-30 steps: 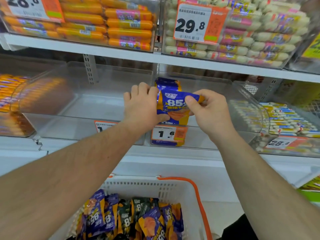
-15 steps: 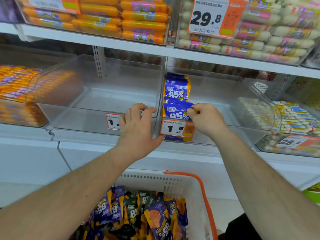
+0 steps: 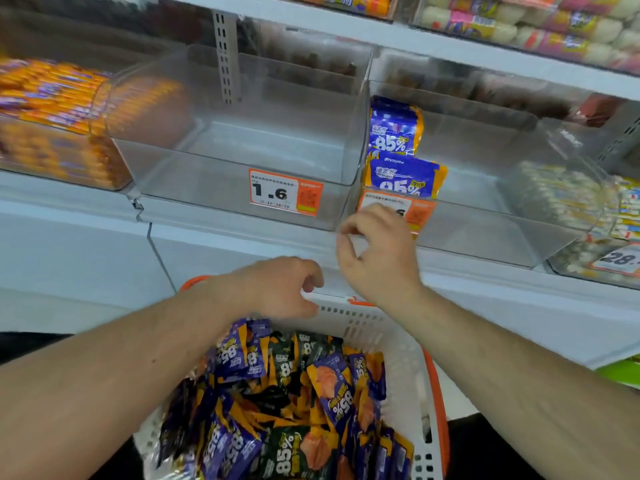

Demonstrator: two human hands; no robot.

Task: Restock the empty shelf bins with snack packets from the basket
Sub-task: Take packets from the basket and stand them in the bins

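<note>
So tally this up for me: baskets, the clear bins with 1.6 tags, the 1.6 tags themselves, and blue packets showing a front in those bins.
basket: 1
clear bins: 2, empty bin and part-filled bin
1.6 tags: 2, left tag and right tag, partly hidden
blue packets: 2, back packet and front packet
Total: 7

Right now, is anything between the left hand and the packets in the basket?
Nothing visible. The left hand hovers empty near the basket's far rim, and the snack packets lie uncovered just below it. The right hand is off to the side, near the shelf edge.
</note>
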